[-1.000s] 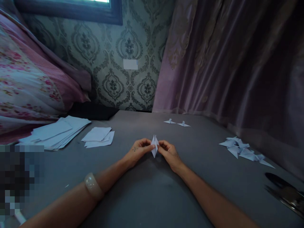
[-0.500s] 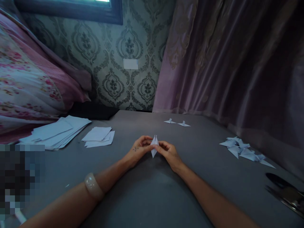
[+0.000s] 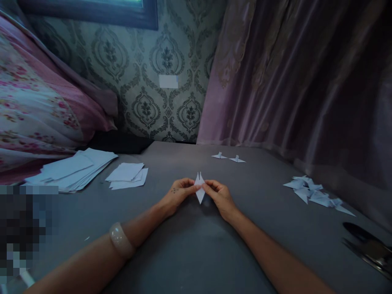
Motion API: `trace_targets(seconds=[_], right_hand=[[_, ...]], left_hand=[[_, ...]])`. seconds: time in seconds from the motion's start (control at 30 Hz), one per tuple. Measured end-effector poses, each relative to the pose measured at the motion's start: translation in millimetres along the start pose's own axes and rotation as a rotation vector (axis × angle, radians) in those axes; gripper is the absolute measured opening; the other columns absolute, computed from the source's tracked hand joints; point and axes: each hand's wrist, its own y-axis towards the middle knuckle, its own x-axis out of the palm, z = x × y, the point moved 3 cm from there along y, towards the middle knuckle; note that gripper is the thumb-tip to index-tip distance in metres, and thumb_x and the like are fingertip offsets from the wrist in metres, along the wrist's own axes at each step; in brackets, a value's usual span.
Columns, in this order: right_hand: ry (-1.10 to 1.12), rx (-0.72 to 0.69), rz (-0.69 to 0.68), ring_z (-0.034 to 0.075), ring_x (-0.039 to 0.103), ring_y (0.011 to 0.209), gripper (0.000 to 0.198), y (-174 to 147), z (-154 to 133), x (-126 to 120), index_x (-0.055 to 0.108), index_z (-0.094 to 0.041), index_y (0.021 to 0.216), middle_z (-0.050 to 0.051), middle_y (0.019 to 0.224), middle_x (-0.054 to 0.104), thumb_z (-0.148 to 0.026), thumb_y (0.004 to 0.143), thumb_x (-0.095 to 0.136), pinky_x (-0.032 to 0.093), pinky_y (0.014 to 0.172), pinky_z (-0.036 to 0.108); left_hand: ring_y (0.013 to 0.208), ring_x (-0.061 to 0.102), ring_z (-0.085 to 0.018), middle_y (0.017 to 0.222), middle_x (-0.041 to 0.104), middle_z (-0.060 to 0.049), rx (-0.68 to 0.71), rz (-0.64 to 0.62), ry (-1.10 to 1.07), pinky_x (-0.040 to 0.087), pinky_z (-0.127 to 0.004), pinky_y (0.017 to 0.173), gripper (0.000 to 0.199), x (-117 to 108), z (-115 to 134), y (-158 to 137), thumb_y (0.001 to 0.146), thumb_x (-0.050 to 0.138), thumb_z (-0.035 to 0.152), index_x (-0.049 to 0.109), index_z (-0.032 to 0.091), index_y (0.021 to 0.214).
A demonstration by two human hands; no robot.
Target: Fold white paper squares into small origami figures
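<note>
A small white folded paper piece (image 3: pixel 200 188), kite-shaped with two points upward, stands just above the grey surface (image 3: pixel 190 245) in the middle of the view. My left hand (image 3: pixel 178 195) pinches its left side and my right hand (image 3: pixel 219 196) pinches its right side, fingertips meeting at the paper's middle. A pale bangle (image 3: pixel 120 241) sits on my left wrist. Most of the paper shows; the fingertips cover its centre.
Two stacks of white sheets lie at the left, a big one (image 3: pixel 72 169) and a small one (image 3: pixel 127 175). Two folded figures (image 3: pixel 228 157) rest at the back. Several folded pieces (image 3: pixel 317 195) lie at the right. Dark scissors (image 3: pixel 367 245) sit near the right edge. Curtain (image 3: pixel 290 81) behind.
The folded paper has been turned slightly and raised a little between the fingertips; both hands stay in almost the same place.
</note>
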Motion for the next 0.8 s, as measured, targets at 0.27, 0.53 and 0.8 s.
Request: trace_targets(seconds=[0.27, 0.53, 0.8], right_hand=[[-0.038, 0.041, -0.108, 0.013, 0.056, 0.063, 0.031, -7, -8, 10, 0.066, -0.018, 0.081, 0.000, 0.065, 0.063, -0.045, 0.067, 0.071, 0.040, 0.060, 0.026], [-0.123, -0.034, -0.057, 0.012, 0.053, 0.058, 0.022, -7, -6, 11, 0.063, -0.018, 0.073, -0.002, 0.061, 0.060, -0.036, 0.066, 0.071, 0.041, 0.060, 0.026], [-0.260, -0.083, -0.060, 0.011, 0.048, 0.055, 0.016, -7, -1, 14, 0.058, -0.018, 0.066, -0.003, 0.059, 0.056, -0.032, 0.068, 0.065, 0.038, 0.056, 0.025]], left_hand=[[0.070, 0.062, -0.012, 0.078, 0.068, -0.005, -0.056, 0.040, -0.238, 0.047, -0.023, 0.068, 0.024, -12, -5, 10, 0.065, 0.079, 0.024, 0.065, 0.011, 0.079], [0.077, 0.063, -0.013, 0.086, 0.068, -0.004, -0.026, 0.000, -0.274, 0.047, -0.024, 0.073, 0.026, -13, -7, 11, 0.066, 0.079, 0.020, 0.065, 0.015, 0.087], [0.068, 0.060, -0.011, 0.074, 0.066, -0.002, -0.004, 0.000, -0.253, 0.046, -0.023, 0.069, 0.022, -4, 1, 4, 0.065, 0.079, 0.025, 0.067, 0.013, 0.079]])
